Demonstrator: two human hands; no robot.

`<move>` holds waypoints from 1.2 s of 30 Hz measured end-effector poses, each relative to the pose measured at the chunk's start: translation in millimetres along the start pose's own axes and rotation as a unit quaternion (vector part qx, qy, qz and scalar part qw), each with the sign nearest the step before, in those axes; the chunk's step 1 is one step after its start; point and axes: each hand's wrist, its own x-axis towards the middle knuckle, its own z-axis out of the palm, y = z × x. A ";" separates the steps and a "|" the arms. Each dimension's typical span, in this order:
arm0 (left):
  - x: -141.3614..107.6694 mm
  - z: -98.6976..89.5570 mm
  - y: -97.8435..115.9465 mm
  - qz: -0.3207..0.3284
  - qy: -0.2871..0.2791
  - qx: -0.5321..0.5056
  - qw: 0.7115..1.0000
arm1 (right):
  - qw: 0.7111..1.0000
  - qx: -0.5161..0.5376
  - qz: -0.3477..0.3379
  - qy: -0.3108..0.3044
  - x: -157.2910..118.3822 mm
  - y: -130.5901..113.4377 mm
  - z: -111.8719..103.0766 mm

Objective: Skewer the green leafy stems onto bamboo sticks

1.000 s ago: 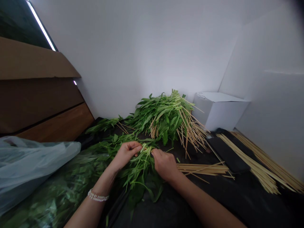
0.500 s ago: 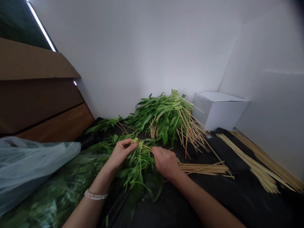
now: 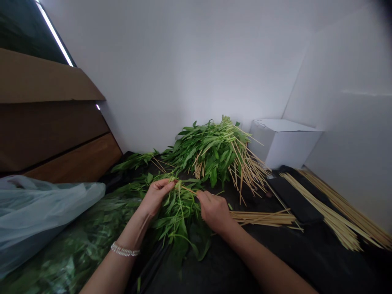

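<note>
My left hand pinches the pale stem ends of leafy greens, whose leaves hang down toward me over the black surface. Between my two hands runs a thin wooden skewer; its left end meets the stems at my left fingertips. My right hand is closed around the other end of that skewer. Behind my hands rises a heap of leafy greens on skewers, the bare sticks fanning out to the right. Just beyond my right wrist lies a pile of loose skewers.
A clear plastic bag and bagged greens lie at left, below a cardboard box. At right are a white box, a dark flat object that looks like a phone, and long bundles of sticks.
Both hands keep their hold and hardly move. Slightly more of the skewer shows between them, and the view has shifted a little.
</note>
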 end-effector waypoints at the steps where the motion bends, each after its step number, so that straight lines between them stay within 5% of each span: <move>1: 0.0 -0.2 0.0 -0.001 -0.004 0.005 1.000 | 1.000 0.003 0.001 -0.005 -0.1 -0.3 0.0; 19: -1.8 -1.9 5.8 0.008 -0.045 0.096 0.994 | 0.992 0.074 0.057 -0.091 -2.9 -3.1 3.0; 36: -6.8 3.8 7.2 0.006 -0.160 0.154 0.975 | 0.997 0.058 0.021 -0.056 -1.7 -9.2 1.8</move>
